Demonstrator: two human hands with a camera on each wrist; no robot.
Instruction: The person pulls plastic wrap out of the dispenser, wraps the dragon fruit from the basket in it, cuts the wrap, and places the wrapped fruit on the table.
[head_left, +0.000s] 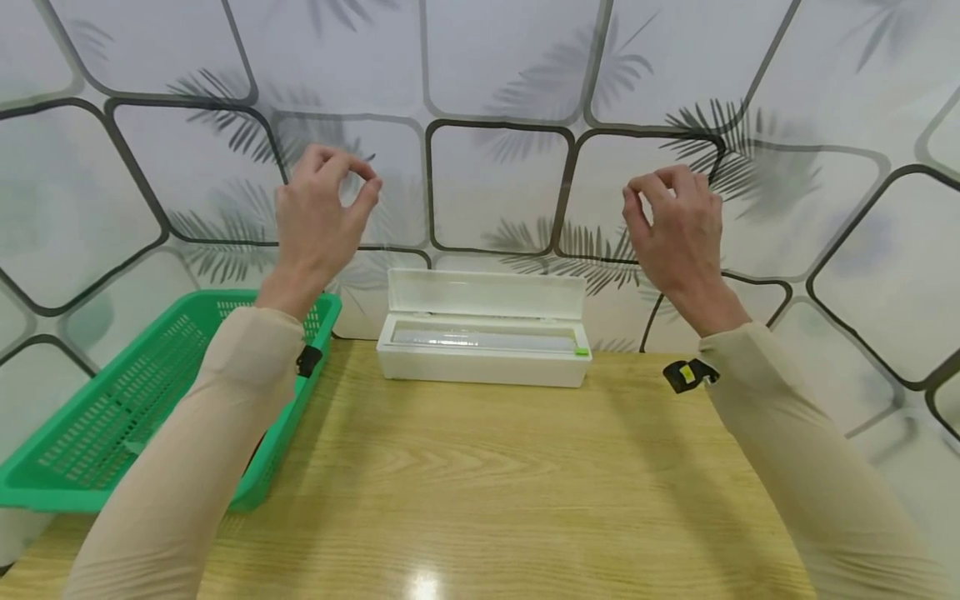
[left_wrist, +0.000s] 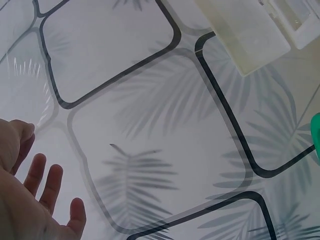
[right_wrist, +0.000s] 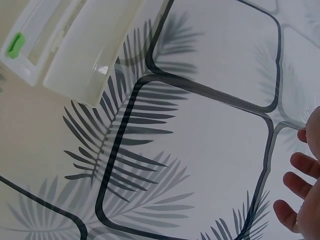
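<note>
Up in front of the patterned wall, my left hand (head_left: 318, 212) and right hand (head_left: 678, 229) are raised well apart, each with thumb and index finger pinched together. Between them hangs a sheet of clear cling film, so see-through that it shows mainly by its shiny creases (left_wrist: 27, 72) near the left fingers. Faint creases also fan out by the right fingertips. Below and between the hands, a white cling film dispenser (head_left: 480, 369) stands on the table with its lid (head_left: 487, 294) raised. A film roll (head_left: 480, 340) lies inside, and a green slide cutter (head_left: 581, 352) sits at its right end.
A green plastic basket (head_left: 56, 497) stands at the left, partly behind my left forearm. The wooden table (head_left: 480, 467) reaches back to the wall (head_left: 498, 187), which is covered with grey leaf and line patterns. The dispenser stands close against that wall.
</note>
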